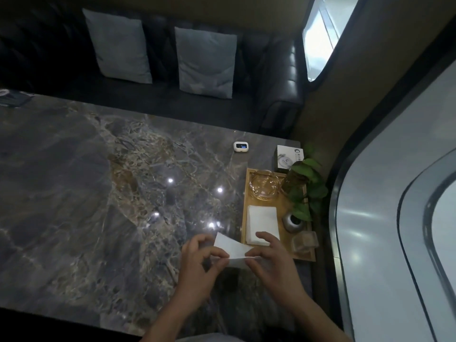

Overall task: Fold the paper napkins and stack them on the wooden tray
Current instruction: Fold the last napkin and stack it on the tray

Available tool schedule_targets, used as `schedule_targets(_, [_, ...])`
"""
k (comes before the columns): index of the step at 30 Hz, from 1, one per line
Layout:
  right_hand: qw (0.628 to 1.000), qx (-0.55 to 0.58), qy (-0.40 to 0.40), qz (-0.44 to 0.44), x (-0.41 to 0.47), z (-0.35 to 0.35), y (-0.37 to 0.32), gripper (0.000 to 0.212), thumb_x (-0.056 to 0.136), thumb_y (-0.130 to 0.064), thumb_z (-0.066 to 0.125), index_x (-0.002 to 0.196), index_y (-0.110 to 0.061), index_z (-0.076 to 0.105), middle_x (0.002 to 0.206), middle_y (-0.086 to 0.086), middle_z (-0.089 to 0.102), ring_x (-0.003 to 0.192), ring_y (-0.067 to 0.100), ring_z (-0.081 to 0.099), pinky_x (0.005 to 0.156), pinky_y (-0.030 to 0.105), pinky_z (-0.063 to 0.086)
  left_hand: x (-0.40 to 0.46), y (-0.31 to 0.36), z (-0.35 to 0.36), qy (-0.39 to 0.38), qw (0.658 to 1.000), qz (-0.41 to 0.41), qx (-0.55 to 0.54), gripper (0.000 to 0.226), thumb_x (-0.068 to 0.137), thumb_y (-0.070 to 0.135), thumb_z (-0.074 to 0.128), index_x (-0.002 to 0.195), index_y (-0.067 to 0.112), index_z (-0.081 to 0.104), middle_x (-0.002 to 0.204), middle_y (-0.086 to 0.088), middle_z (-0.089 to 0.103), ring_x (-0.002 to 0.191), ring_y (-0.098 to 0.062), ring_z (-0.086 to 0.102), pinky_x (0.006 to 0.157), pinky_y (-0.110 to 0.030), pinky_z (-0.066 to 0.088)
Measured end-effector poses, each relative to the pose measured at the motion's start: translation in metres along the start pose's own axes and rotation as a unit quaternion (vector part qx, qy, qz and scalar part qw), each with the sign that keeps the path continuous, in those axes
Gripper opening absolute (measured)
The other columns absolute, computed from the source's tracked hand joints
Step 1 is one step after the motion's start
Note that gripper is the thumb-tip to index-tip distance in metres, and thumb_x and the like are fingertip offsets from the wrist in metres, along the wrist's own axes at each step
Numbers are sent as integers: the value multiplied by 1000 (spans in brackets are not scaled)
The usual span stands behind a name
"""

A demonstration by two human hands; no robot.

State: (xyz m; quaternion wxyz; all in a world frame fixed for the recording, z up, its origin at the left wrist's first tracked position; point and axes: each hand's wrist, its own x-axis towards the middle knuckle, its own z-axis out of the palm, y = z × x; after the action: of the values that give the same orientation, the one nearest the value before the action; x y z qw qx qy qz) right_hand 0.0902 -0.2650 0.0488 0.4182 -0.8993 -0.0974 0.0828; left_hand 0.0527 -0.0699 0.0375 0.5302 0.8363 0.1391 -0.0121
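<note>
A white paper napkin [230, 248] is held just above the dark marble table, partly folded over on itself. My left hand [199, 265] pinches its left edge between thumb and forefinger. My right hand [271, 260] pinches its right edge, with the other fingers spread over the tray's near end. A wooden tray [246, 193] lies at the table's right side. On it rests a stack of folded white napkins [262, 220], partly covered at its near edge by my right fingers.
The tray also carries a glass ashtray [265, 187], a small round metal pot [293, 222], a clear square holder [304, 240] and a potted green plant [307, 183]. Behind it stand a white box [288, 157] and a small white device [240, 146]. A dark sofa with two cushions lies beyond.
</note>
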Motion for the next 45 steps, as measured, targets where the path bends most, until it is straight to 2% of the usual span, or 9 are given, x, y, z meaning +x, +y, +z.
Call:
schedule_targets(3, [1000,-12,-8,-5,2,-9,-3,6,84,-29,72,88,-31,76,109,-34,57,108,-19,50,87,6,38,7,6,2,-37,999,37,-9,15,84,18,75,78,32,70,130,24,55,126,5,43,100,-21,36])
schedule_targets(6, [999,38,6,21,5,-16,-6,15,85,-23,71,82,-37,72,77,-29,70,86,-7,65,72,11,50,16,16,8,-84,994,6,-65,17,88,16,70,84,32,68,100,17,73,96,-1,66,79,-19,51])
schedule_targets(8, [997,64,12,43,6,-19,-5,22,86,-21,70,78,-42,70,84,-27,72,83,-3,67,72,15,55,20,20,12,-88,993,-16,-72,13,87,18,71,88,31,67,90,8,72,83,-6,67,67,-18,51])
schedule_targets(13, [985,126,55,103,14,-28,5,15,88,-14,69,84,-27,75,79,-9,76,79,2,71,68,19,60,30,19,22,-124,974,-79,-173,25,85,10,74,105,22,66,97,-1,78,89,-14,74,70,-26,59])
schedule_targets(22, [960,193,84,186,18,-34,16,10,87,-15,70,88,-23,76,82,-12,77,80,5,73,64,19,61,43,7,32,-60,970,-126,-201,11,85,2,72,87,12,74,78,-7,79,71,-18,75,64,-24,59])
schedule_targets(28, [946,179,120,243,21,-34,22,8,87,-19,71,81,-16,76,59,2,72,49,23,67,47,19,54,61,16,40,-23,976,-127,-177,6,84,8,75,85,13,77,78,-3,80,71,-16,76,63,-24,60])
schedule_targets(33, [899,275,115,322,24,-27,29,14,92,-16,63,100,-9,73,72,3,77,61,8,73,54,15,56,88,24,49,-45,989,-106,-91,15,91,19,67,93,30,76,90,13,78,83,-2,73,75,-25,60])
schedule_targets(36, [848,351,125,376,27,-24,30,17,92,-15,64,96,-1,72,69,7,76,57,16,70,59,29,56,108,28,58,-45,995,-86,-29,14,90,23,68,99,25,78,93,12,78,85,-3,72,78,-28,60])
schedule_targets(45, [757,419,168,472,46,-20,36,27,89,-16,68,97,9,67,65,9,65,45,13,54,48,28,40,151,31,81,-37,995,-73,50,13,82,27,77,92,18,78,82,6,77,74,-6,71,71,-33,62])
